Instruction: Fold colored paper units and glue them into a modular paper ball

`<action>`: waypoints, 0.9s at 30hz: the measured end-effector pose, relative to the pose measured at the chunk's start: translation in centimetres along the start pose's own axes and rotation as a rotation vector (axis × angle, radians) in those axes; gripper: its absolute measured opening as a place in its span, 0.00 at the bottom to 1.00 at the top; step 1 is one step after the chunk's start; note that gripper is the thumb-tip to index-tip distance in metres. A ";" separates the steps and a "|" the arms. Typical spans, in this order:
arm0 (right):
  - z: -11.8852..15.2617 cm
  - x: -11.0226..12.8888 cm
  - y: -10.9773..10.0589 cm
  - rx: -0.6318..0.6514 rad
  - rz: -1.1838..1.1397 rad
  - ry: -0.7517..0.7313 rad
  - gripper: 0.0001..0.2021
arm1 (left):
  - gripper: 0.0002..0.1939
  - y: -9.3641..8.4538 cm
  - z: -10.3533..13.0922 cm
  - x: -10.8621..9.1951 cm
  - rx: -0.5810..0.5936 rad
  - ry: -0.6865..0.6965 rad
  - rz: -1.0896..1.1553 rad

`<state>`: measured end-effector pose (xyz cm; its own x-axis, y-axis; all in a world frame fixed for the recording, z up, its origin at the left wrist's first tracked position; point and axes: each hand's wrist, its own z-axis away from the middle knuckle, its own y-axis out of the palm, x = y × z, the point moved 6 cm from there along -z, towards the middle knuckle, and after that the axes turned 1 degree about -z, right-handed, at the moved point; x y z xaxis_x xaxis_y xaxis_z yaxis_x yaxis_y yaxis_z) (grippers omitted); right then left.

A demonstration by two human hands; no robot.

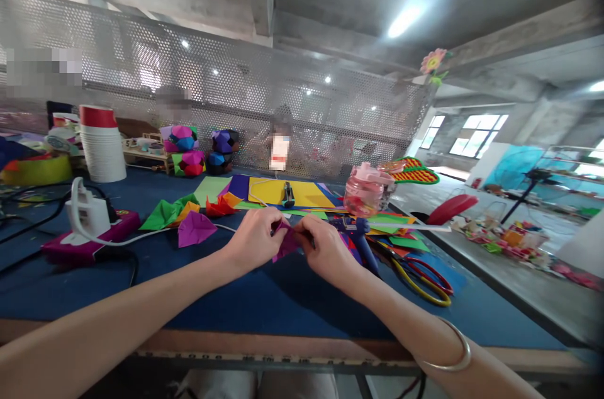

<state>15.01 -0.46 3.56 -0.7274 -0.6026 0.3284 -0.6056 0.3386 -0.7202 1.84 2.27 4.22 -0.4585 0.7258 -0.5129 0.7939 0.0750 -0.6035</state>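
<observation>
Between my two hands is a piece of purple origami paper point(285, 248), held just above the blue table mat. My left hand point(257, 235) pinches its left side with thumb and fingers closed. My right hand point(325, 248) grips the right side the same way, and part of the paper is hidden by the fingers. To the left lie folded paper pieces: a purple one point(195, 229), a green one point(170, 213) and an orange-red one point(223, 204). A blue glue gun point(361, 238) rests right beside my right hand.
Scissors with red and yellow handles point(425, 279) lie at the right. A box cutter point(287, 195) rests on yellow paper point(316, 193). A pink jar point(364, 190), stacked paper cups point(101, 147) and a purple power strip point(89, 238) with cables stand around. A perforated screen point(226, 84) closes the back.
</observation>
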 end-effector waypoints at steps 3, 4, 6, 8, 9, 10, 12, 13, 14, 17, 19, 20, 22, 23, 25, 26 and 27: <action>0.0 -0.1 0.0 -0.006 -0.032 0.014 0.07 | 0.07 0.0 0.2 0.0 -0.005 0.020 -0.016; 0.0 -0.1 0.1 -0.002 -0.035 0.017 0.07 | 0.07 0.0 0.3 -0.1 -0.004 0.026 -0.017; 0.0 0.0 0.1 0.009 -0.021 0.023 0.07 | 0.07 0.2 0.4 -0.1 -0.001 0.034 -0.014; 0.1 0.1 0.2 0.013 0.009 0.030 0.08 | 0.07 0.4 0.5 -0.2 0.003 0.034 -0.015; 0.2 0.3 0.2 0.012 0.027 0.034 0.08 | 0.07 0.6 0.5 -0.2 0.003 0.028 -0.017; 0.3 0.4 0.3 0.011 0.049 0.036 0.08 | 0.07 0.7 0.6 -0.2 -0.001 0.021 -0.019; 0.5 0.7 0.4 0.009 0.103 0.030 0.09 | 0.07 0.9 0.7 -0.3 -0.009 0.006 -0.020; 0.6 0.9 0.4 0.008 0.134 0.020 0.09 | 0.07 0.9 0.8 -0.3 -0.009 0.000 -0.021; 0.6 1.0 0.5 0.006 0.161 0.007 0.09 | 0.07 1.0 0.9 -0.3 -0.011 -0.006 -0.022; 0.7 1.2 0.4 -0.005 0.177 -0.040 0.08 | 0.07 0.7 0.9 -0.4 -0.028 -0.013 -0.024; 0.6 1.1 0.3 -0.015 0.133 -0.052 0.07 | 0.07 0.3 0.7 -0.3 -0.047 -0.016 -0.023; 0.5 1.0 0.2 -0.020 0.113 -0.048 0.07 | 0.06 0.2 0.5 -0.2 -0.050 -0.021 -0.019; 0.4 0.9 0.0 -0.034 0.107 -0.033 0.05 | 0.07 0.0 0.3 0.1 -0.047 -0.043 -0.007; 0.3 0.8 -0.1 -0.044 0.121 -0.031 0.05 | 0.07 0.0 0.1 0.2 -0.044 -0.056 0.001; 0.2 0.9 -0.3 -0.063 0.163 -0.046 0.06 | 0.07 0.0 0.0 0.3 -0.036 -0.076 0.014; 0.2 1.1 -0.3 -0.069 0.185 -0.062 0.06 | 0.07 0.0 0.0 0.3 -0.034 -0.080 0.020; 0.2 1.2 -0.3 -0.068 0.206 -0.081 0.06 | 0.08 0.1 0.0 0.3 -0.031 -0.082 0.024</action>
<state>14.38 -1.43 4.04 -0.8116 -0.5704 0.1265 -0.4691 0.5071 -0.7231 1.76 2.46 4.02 -0.4691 0.6694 -0.5761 0.8165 0.0801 -0.5718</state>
